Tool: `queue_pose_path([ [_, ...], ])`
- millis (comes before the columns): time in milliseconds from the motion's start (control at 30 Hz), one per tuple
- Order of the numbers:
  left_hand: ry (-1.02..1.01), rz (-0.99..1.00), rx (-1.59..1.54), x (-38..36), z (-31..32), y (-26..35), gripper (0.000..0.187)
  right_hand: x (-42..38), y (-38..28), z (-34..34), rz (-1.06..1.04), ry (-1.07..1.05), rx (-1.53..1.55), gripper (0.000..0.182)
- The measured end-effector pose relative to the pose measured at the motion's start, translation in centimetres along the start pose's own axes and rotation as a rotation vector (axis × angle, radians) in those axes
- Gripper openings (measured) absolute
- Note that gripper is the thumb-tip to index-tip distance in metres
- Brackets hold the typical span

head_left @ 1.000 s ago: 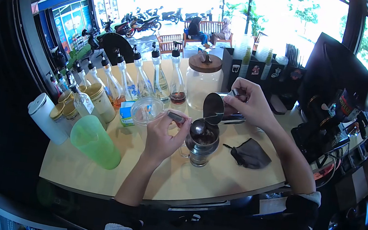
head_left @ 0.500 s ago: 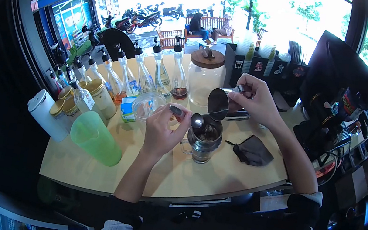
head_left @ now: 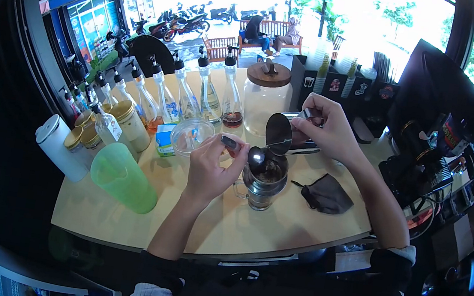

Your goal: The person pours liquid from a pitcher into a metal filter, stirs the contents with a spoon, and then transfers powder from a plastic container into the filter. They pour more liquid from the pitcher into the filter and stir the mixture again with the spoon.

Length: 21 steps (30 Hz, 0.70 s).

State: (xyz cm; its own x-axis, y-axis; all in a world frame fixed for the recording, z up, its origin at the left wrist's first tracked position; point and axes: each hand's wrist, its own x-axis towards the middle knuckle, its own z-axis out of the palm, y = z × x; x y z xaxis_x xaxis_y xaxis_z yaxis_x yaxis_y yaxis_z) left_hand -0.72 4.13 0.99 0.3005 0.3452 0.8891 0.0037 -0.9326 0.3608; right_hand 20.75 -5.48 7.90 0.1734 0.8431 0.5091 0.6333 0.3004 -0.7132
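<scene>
Steel jug (head_left: 280, 133) tilted in right hand (head_left: 327, 130); spoon (head_left: 248, 152) handle hidden by left hand (head_left: 209, 171)

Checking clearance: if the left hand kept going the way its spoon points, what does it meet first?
Probably the tilted steel pitcher held by the right hand; the left hand's metal spoon bowl sits just below its rim, over the glass mug. Depth unclear.

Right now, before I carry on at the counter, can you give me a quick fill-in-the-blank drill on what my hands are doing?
1. The left hand holds a ____ over the glass mug.
2. The right hand tips a steel ____ toward that mug.
3. The big glass jar has a ____ lid.
4. A dark cloth lies to the ____ of the mug.

Missing words: spoon; pitcher; wooden; right
</scene>
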Motion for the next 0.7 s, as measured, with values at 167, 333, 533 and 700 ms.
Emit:
queue_pose_path([
  [167,0.002,0.037,0.049,0.11,-0.29,-0.1,0.009,-0.03,-0.19,0.07,0.0,0.004,-0.015,0.022],
  [333,-0.008,0.037,0.04,0.12,-0.25,-0.07,0.01,-0.11,-0.5,0.07,0.015,0.004,-0.006,0.022],
  [533,-0.003,-0.012,0.022,0.08,-0.16,0.25,0.01,-0.05,-0.4,-0.15,-0.018,0.023,-0.09,0.022],
  [700,0.0,-0.01,0.024,0.16,-0.28,0.41,0.01,-0.23,-0.75,-0.48,-0.03,0.035,-0.092,0.023],
])
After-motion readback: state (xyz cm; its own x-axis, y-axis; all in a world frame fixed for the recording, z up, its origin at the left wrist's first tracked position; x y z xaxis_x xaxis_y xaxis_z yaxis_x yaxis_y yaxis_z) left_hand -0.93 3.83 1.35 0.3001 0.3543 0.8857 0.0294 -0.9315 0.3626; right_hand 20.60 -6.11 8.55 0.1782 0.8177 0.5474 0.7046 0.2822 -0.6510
